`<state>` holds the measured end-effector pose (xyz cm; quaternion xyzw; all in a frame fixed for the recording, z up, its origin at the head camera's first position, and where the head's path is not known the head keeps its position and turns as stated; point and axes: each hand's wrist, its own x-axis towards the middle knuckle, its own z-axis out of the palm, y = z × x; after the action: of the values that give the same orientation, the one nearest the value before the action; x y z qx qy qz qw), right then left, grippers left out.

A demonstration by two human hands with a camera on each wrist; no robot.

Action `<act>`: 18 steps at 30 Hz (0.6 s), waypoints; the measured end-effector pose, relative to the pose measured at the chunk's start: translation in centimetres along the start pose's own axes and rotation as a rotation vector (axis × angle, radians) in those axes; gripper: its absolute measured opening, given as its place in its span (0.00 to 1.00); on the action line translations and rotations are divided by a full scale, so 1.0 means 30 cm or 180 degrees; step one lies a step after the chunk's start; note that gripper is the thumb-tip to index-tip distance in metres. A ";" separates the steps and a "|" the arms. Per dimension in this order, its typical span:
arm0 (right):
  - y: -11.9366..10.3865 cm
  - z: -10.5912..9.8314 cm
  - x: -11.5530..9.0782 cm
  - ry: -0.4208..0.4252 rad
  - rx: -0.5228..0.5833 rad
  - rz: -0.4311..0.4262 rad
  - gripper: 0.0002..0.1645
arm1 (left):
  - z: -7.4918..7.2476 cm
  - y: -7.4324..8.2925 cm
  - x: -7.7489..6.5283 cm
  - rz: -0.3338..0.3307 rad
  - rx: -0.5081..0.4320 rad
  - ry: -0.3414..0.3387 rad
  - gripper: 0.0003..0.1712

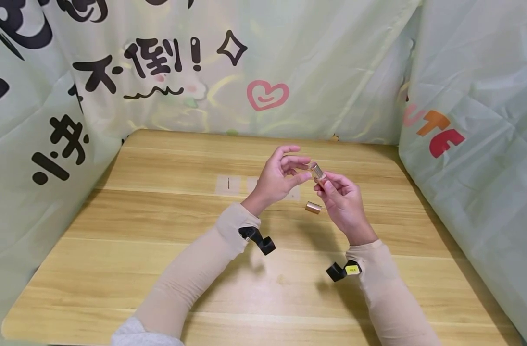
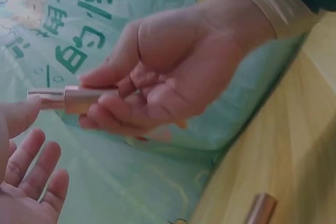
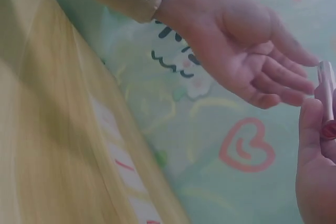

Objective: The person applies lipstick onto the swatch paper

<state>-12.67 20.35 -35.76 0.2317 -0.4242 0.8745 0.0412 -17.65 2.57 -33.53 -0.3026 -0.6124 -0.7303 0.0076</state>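
My right hand holds a rose-gold lipstick tube between thumb and fingers, its shiny silvery end tilted up toward the left hand. In the right wrist view the lipstick tube shows a red round base. My left hand is beside that shiny end with its fingers spread. Its thumb overlaps the end in the left wrist view; whether it presses there I cannot tell. A separate rose-gold cap lies on its side on the table below the hands.
Pale paper squares with marks lie in a row on the wooden table, partly behind the left hand. Printed cloth hangs behind the table and along both sides. Each sleeve carries a black wrist camera.
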 end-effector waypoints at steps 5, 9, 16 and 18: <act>-0.023 -0.040 -0.019 0.0182 -0.0107 0.0077 0.11 | -0.002 -0.064 0.004 -0.0365 0.0296 -0.0055 0.27; -0.040 -0.071 -0.037 0.0381 -0.0283 0.0152 0.10 | 0.001 -0.122 0.004 -0.0573 0.0876 -0.0307 0.25; -0.065 -0.118 -0.067 0.0696 -0.0491 0.0421 0.08 | 0.033 -0.213 0.000 -0.0754 0.1952 -0.1034 0.24; -0.070 -0.128 -0.075 0.0769 -0.0537 0.0527 0.08 | 0.048 -0.233 -0.001 -0.0784 0.2233 -0.1244 0.25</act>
<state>-11.54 24.90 -37.27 0.0848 -0.5057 0.8576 0.0391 -19.69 5.60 -39.66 -0.3390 -0.8455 -0.4017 -0.0936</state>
